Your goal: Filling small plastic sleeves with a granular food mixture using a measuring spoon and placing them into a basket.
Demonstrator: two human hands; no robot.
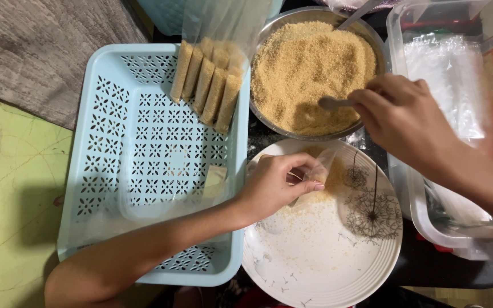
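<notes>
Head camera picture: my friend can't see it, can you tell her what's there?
A left hand holds a small clear pouch over a white plate while the right hand dips a spoon into a bowl of brown sugar. Filled packets lie in a blue tray.

The pouch (318,171) is a small clear plastic sleeve, pinched open between the fingertips of the left hand (278,185) and tilted up toward the right hand (400,117); golden-brown grains show inside its lower part. The spoon (333,103) is grey metal, its handle gripped in the right hand's fingers, its end lying level to the left of that hand, over brown sugar (309,71) heaped coarse and golden in a round steel bowl (372,34) just above the left hand.
</notes>
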